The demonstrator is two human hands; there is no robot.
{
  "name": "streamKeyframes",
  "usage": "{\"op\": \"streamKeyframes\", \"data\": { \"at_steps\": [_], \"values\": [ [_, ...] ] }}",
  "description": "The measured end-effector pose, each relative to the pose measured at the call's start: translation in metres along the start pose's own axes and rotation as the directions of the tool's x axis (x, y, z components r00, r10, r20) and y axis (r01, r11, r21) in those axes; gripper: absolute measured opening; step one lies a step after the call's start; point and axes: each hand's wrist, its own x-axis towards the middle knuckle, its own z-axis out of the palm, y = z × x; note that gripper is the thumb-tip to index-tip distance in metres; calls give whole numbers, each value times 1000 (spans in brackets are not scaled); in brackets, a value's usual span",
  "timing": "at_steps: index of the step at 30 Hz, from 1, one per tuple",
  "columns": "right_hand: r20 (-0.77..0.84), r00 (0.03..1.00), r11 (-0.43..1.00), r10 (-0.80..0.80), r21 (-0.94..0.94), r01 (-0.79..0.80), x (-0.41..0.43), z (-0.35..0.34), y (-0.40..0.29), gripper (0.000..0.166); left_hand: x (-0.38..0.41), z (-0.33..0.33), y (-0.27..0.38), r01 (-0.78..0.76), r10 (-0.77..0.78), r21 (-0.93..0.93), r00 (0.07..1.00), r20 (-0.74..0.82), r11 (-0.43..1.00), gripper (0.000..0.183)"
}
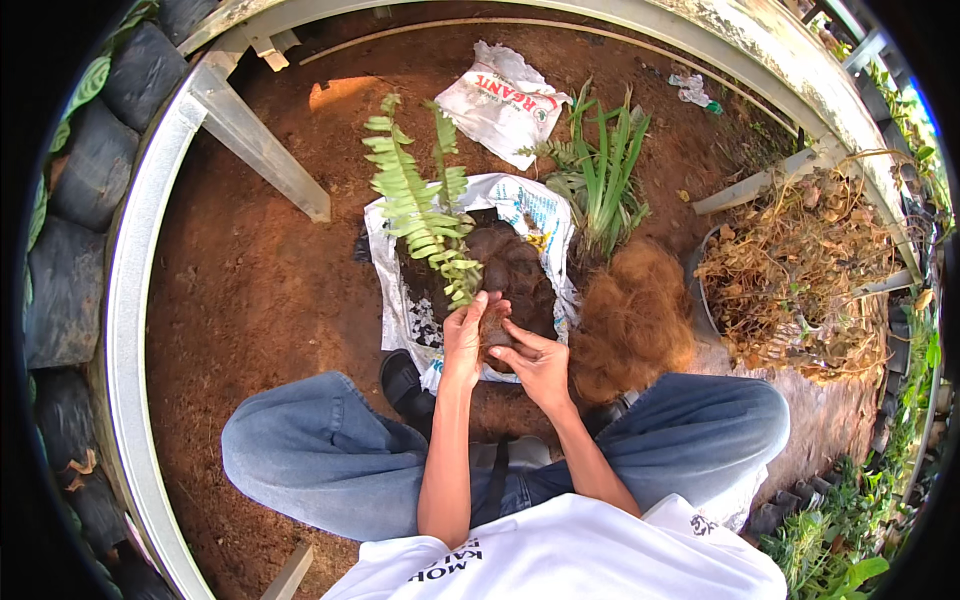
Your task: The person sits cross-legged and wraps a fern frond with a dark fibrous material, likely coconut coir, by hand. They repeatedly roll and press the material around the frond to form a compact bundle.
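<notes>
Between my knees, my left hand (463, 337) grips the base of a fern (412, 202), its long fronds leaning up and to the left. My right hand (538, 364) pinches the brown fibrous clump (496, 330) at the fern's lower end with thumb and fingers. Below both hands sits a white plastic sack (556, 214) with its mouth spread wide. Dark soil (420, 274) and dark brown fibre (517, 262) fill it. My fingers partly cover the clump. A loose heap of orange-brown coconut fibre (634, 322) lies against the sack's right side.
Green strap-leaved plants (604, 172) lie beyond the sack, near a crumpled white printed bag (502, 101). A pot of dried brown plants (802, 270) stands at right. Metal frame legs (262, 146) border the bare soil, with black plant bags (64, 285) along the left.
</notes>
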Motion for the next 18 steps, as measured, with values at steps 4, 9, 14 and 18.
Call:
{"op": "streamKeyframes", "data": {
  "at_steps": [4,9,14,18],
  "values": [
    [40,998,994,-58,-88,61,-3,2,-17,47,-6,3,6,12,14,-269,995,95,963,49],
    [56,995,995,-84,-44,86,-4,-2,-11,50,-6,-1,5,15,13,-158,984,175,987,37],
    [47,988,984,-146,-96,150,-5,2,-15,50,-8,-2,-1,-29,91,-360,983,157,933,33],
    [24,998,998,-66,8,66,-5,0,-21,46,-14,13,13,93,23,-487,973,228,868,35]
  ]
}}
